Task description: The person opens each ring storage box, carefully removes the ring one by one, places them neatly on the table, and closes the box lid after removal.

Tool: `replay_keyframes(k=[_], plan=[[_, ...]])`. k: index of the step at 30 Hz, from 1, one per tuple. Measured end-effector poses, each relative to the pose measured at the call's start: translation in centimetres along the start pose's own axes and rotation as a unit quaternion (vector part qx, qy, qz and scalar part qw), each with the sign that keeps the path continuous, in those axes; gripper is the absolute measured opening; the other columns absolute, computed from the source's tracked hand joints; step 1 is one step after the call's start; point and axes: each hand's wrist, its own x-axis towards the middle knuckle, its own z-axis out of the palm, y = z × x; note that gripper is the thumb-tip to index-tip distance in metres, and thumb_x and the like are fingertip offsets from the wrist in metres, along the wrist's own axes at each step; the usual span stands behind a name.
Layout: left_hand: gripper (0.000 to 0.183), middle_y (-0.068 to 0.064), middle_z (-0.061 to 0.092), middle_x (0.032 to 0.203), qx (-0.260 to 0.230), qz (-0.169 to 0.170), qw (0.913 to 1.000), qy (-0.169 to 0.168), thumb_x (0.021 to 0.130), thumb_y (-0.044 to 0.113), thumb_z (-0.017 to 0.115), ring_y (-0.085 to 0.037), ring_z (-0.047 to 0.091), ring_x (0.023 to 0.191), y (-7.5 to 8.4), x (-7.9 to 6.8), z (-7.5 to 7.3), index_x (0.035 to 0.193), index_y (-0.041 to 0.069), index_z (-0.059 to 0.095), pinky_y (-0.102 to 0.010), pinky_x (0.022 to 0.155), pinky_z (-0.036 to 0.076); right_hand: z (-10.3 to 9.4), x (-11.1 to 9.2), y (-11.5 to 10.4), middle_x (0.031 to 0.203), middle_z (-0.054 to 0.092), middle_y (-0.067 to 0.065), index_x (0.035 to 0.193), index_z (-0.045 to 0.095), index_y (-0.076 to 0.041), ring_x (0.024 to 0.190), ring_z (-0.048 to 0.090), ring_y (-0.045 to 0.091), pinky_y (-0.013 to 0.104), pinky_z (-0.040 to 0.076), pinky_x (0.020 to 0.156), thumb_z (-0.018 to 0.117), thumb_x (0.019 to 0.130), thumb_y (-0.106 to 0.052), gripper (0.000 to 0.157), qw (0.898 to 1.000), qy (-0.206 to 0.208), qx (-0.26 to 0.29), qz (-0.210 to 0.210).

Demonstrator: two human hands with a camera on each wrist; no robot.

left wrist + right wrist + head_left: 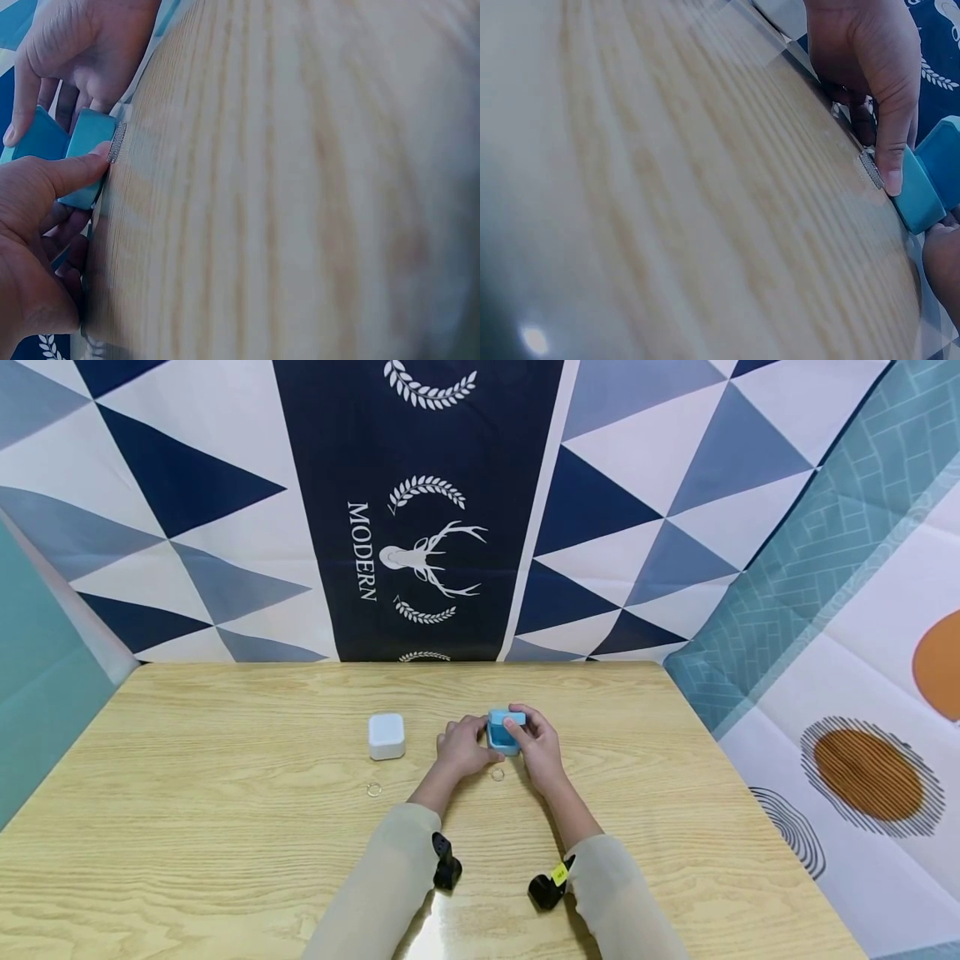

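Note:
A small blue ring box (501,737) sits on the wooden table with its lid raised. My left hand (461,747) grips the base from the left, its thumb along the front, as the left wrist view also shows. On the other side, my right hand (538,747) pinches the raised lid (507,717) between thumb and fingers. A thin ring (498,774) lies on the table just in front of the box; its sparkling band (117,142) appears by my left thumb in the left wrist view. What the box holds inside is hidden.
To the left stands a white box (386,737) with rounded corners, closed. A second thin ring (374,789) lies in front of it. The wooden table (225,860) ends at a patterned cloth backdrop (420,527) at the back, with more cloth hanging along both sides.

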Motion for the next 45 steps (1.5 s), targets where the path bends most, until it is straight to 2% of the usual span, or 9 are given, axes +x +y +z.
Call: replay_keyframes(k=[8, 18, 35, 38, 42, 45], plan=[[0.07, -0.005, 0.053, 0.134, 0.007, -0.001, 1.0, -0.002, 0.077, 0.035, 0.075, -0.028, 0.044, 0.118, -0.1, 0.0, 0.0, 0.137, 0.013, 0.048, -0.043, 0.092, 0.032, -0.2, 0.0, -0.5, 0.137, 0.047, 0.013, 0.128, 0.052, 0.001, 0.134, 0.039, 0.022, 0.036, 0.029, 0.113, 0.06, 0.092, -0.02, 0.043, 1.0, -0.011, -0.01, 0.018], [0.07, -0.005, 0.053, 0.134, 0.007, 0.0, 1.0, -0.003, 0.078, 0.035, 0.075, -0.028, 0.044, 0.117, 0.1, -0.1, -0.1, 0.137, 0.012, 0.048, -0.043, 0.091, 0.033, 0.0, -0.9, -2.9, 0.137, 0.047, 0.019, 0.129, 0.049, 0.005, 0.133, 0.04, 0.027, 0.039, 0.031, 0.112, 0.059, 0.093, -0.016, 0.043, 0.999, -0.022, -0.03, 0.036], [0.068, -0.004, 0.052, 0.135, 0.001, -0.002, 1.0, -0.004, 0.078, 0.034, 0.075, -0.028, 0.044, 0.118, 0.1, -0.2, -0.1, 0.138, 0.014, 0.048, -0.043, 0.092, 0.032, -0.2, -1.1, -2.7, 0.14, 0.045, 0.018, 0.13, 0.049, 0.004, 0.133, 0.04, 0.027, 0.04, 0.032, 0.111, 0.058, 0.092, -0.011, 0.041, 0.999, -0.032, -0.021, 0.038], [0.069, -0.003, 0.052, 0.135, 0.003, -0.003, 1.0, -0.005, 0.078, 0.035, 0.075, -0.028, 0.044, 0.118, 0.2, -0.2, -0.1, 0.138, 0.014, 0.047, -0.042, 0.092, 0.032, -0.4, -0.8, -2.2, 0.14, 0.045, 0.017, 0.13, 0.049, 0.003, 0.131, 0.042, 0.026, 0.035, 0.036, 0.107, 0.058, 0.092, -0.01, 0.041, 0.999, -0.035, -0.018, 0.037], [0.069, -0.004, 0.052, 0.134, 0.005, -0.001, 1.0, -0.005, 0.078, 0.035, 0.075, -0.028, 0.044, 0.118, 0.2, -0.2, -0.2, 0.138, 0.013, 0.047, -0.042, 0.092, 0.032, -0.7, -0.3, -1.0, 0.139, 0.047, 0.013, 0.129, 0.051, 0.0, 0.127, 0.045, 0.021, 0.018, 0.041, 0.095, 0.06, 0.091, -0.012, 0.041, 0.999, -0.036, -0.01, 0.037], [0.07, -0.004, 0.052, 0.134, 0.005, -0.001, 1.0, -0.005, 0.078, 0.035, 0.075, -0.028, 0.044, 0.118, 0.2, -0.3, -0.2, 0.138, 0.013, 0.047, -0.042, 0.092, 0.032, -0.8, 0.0, -0.3, 0.138, 0.049, 0.012, 0.128, 0.052, -0.001, 0.125, 0.046, 0.02, 0.01, 0.042, 0.088, 0.06, 0.091, -0.012, 0.04, 0.999, -0.037, -0.008, 0.032]])
